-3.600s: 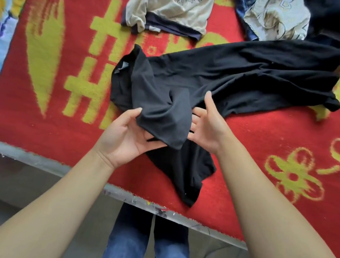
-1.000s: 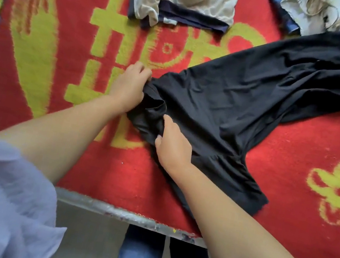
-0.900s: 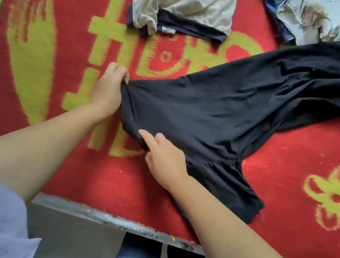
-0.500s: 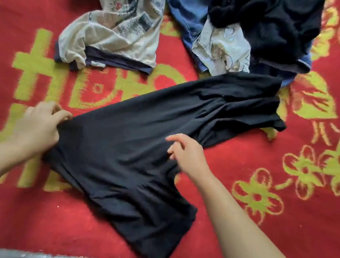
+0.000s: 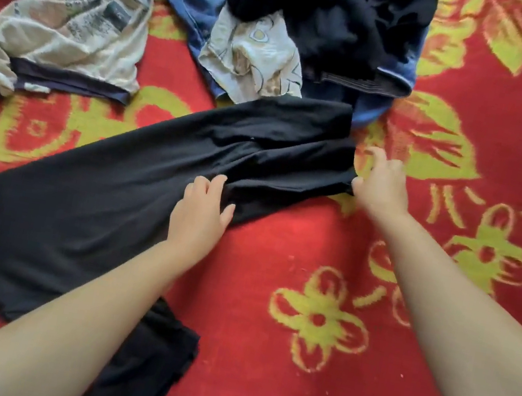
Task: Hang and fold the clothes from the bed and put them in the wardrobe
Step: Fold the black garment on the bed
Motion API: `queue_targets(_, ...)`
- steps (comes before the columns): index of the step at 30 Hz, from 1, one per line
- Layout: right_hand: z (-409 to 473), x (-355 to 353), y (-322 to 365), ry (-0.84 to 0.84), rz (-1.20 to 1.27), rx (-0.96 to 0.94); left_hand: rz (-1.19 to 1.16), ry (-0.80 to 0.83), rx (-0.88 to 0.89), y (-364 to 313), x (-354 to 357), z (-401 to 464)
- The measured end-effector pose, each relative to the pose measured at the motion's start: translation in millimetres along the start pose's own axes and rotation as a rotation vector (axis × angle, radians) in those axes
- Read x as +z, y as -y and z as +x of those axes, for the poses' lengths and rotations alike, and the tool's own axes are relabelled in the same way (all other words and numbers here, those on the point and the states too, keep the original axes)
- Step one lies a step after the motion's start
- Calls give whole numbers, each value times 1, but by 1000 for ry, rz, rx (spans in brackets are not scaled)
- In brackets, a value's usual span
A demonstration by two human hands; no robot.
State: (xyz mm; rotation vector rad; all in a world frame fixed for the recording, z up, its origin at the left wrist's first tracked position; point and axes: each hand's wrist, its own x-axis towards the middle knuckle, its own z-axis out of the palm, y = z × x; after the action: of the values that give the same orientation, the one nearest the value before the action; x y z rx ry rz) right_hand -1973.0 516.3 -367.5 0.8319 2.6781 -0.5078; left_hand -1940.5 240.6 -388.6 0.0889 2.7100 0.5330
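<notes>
Black garment [image 5: 84, 201] lying spread on red blanket [image 5: 311, 259] | left hand [image 5: 200, 215] now pressing its middle, fingers straight, having left the waist end | right hand [image 5: 382, 184] reaching its far end, fingers loosely curled, holding nothing

Occlusion: my left forearm [image 5: 92, 318] hides part of the black garment [image 5: 84, 201] | Cropped: its left end | Blurred: right hand [image 5: 382, 184]

The left hand [image 5: 198, 218] now lies flat mid-way along the long black stretchy garment [image 5: 84, 201], no longer at its waist end; the right hand [image 5: 381, 184] reaches the far hem.
</notes>
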Motion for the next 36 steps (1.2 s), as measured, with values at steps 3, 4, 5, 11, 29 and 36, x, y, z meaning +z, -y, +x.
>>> queue_targets(3,10,4,0,203,-341,-198,-94,-61,-16,2,4,9)
queue_targets(4,13,3,-1,193,-318,-220,-167,-89,-30,3,4,10)
queue_targets(5,17,0,-1,179,-245,-226,-237,-123,-39,2,2,10)
queue_targets(11,37,-48,9,174,268,-219,-391,-276,14,-5,-7,-10)
queue_targets(29,8,1,14,403,649,264,256,-20,-132,12,12,-36)
queue_targets(36,-4,-59,2,203,655,-177,91,-30,161,34,19,-76)
